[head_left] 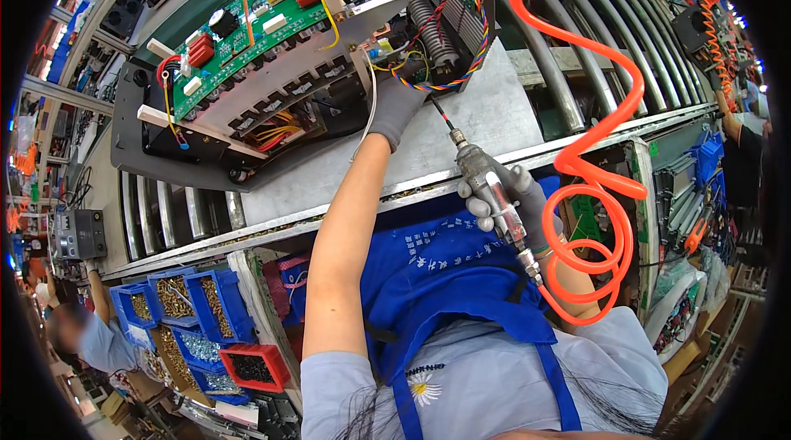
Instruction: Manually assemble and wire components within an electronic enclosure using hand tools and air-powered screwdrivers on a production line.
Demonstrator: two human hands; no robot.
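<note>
My right hand (528,197), in a grey glove, is closed round an air screwdriver (501,203). The screwdriver's long thin bit points up and left, toward the wires of an electrical unit. My left hand (397,113), also gloved, reaches in at the unit's near right side; its fingers are hidden among the parts and wires there. The unit has a green circuit board (262,43) along its top and a black base plate (132,131). By my left fingers are a bundle of coloured wires (474,73) and a ribbed cylindrical coil (435,32).
The unit rests on a grey metal plate (498,106) between conveyor rollers (568,61). An orange-red coiled air hose (610,61) loops down the right side to the screwdriver. Blue bins (247,320) of screws and a red bin (280,366) stand lower left. Another person (111,345) is at the far left.
</note>
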